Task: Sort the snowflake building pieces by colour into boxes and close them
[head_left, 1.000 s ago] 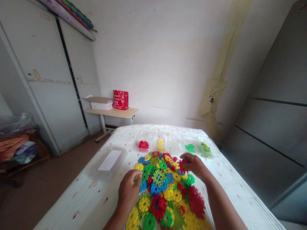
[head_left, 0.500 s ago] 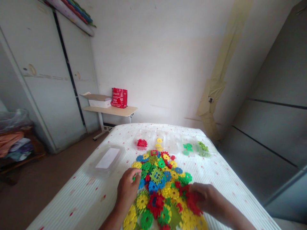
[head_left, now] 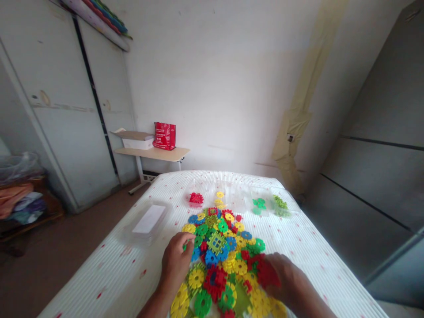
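Observation:
A heap of plastic pieces, gear-shaped discs and notched squares in red, yellow, blue and green, covers the near middle of the table. My left hand (head_left: 178, 260) rests at the heap's left edge, fingers curled; what they hold, if anything, is hidden. At the right edge my right hand (head_left: 285, 276) has its fingers closed on red pieces (head_left: 266, 273), slightly blurred. A light green square piece (head_left: 217, 243) lies on top of the heap, and a red piece (head_left: 215, 282) sits nearer to me.
Clear containers hold red pieces (head_left: 196, 198), yellow discs (head_left: 220, 201), green pieces (head_left: 259, 204) and light green pieces (head_left: 281, 204) beyond the heap. A clear lidded box (head_left: 149, 219) is at left. A side table (head_left: 155, 153) bears a red bag (head_left: 164, 136).
My right hand has shifted and turned slightly at the heap's right edge, with the red pieces still at its fingers. My left hand has not visibly moved.

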The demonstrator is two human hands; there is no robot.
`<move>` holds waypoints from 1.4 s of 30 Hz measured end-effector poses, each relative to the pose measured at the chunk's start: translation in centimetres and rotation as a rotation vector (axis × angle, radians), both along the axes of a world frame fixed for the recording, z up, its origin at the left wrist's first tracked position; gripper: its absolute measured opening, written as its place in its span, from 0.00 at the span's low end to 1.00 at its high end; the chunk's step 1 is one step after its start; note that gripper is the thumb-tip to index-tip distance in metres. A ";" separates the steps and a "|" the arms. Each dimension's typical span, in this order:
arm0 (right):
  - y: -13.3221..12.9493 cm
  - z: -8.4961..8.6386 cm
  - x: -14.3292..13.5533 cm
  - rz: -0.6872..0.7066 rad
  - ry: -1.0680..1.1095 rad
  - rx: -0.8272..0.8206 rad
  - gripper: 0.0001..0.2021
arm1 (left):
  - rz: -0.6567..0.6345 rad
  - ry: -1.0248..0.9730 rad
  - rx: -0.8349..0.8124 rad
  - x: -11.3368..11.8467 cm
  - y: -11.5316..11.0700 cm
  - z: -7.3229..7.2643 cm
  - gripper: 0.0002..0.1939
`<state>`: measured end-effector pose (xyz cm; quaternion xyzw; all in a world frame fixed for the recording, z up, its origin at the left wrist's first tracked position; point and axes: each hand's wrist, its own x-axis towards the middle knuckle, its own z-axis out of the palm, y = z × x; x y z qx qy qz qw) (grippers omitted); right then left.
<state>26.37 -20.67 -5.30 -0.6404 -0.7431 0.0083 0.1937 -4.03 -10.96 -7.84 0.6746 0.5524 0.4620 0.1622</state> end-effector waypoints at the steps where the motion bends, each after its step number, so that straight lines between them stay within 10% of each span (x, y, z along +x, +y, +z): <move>1: 0.0 0.4 -0.2 -0.012 0.007 -0.067 0.14 | 0.001 -0.003 0.011 0.0 0.0 0.1 0.10; 7: 0.8 3.9 -3.2 -0.014 0.193 -0.257 0.05 | -0.157 -0.095 0.016 1.6 -1.9 2.0 0.10; 14: 3.9 5.1 -8.7 0.295 0.829 -0.279 0.12 | -0.592 -0.469 -0.369 4.2 -3.9 3.0 0.17; 22: 5.9 4.9 -12.7 0.580 1.129 -0.418 0.14 | -0.447 -0.741 -0.519 2.8 -2.7 3.2 0.18; 42: 6.8 2.2 -11.1 0.328 1.245 -0.367 0.15 | -0.388 -0.697 -0.500 2.7 -2.1 2.8 0.16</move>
